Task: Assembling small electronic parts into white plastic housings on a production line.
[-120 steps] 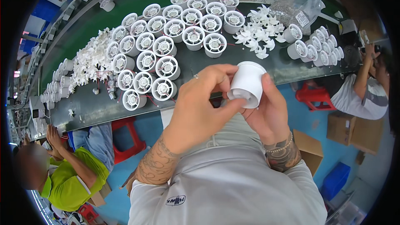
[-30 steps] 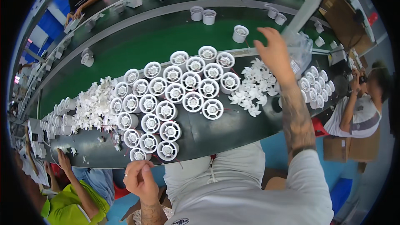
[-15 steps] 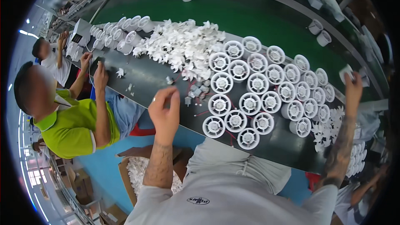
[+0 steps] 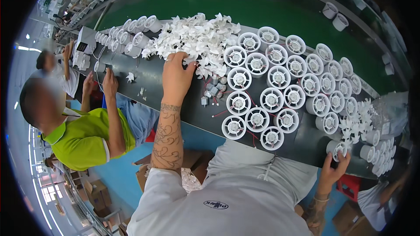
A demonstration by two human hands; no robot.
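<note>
My left hand (image 4: 176, 76) sits at the near edge of the white fan-blade pile (image 4: 197, 39), fingers curled down onto the blades; can't tell if any is actually pinched. Small motors w/ red wires (image 4: 213, 91) lie just right of that hand on the dark worktop (image 4: 144, 83). My right hand (image 4: 333, 166) is far right at the table edge, fingers partly spread, wrapped on a white round housing (image 4: 338, 148). Grid of same housings (image 4: 280, 83) lies between the hands. Green belt (image 4: 262, 8) runs behind. Co-worker in green shirt (image 4: 83, 140) on the left.
</note>
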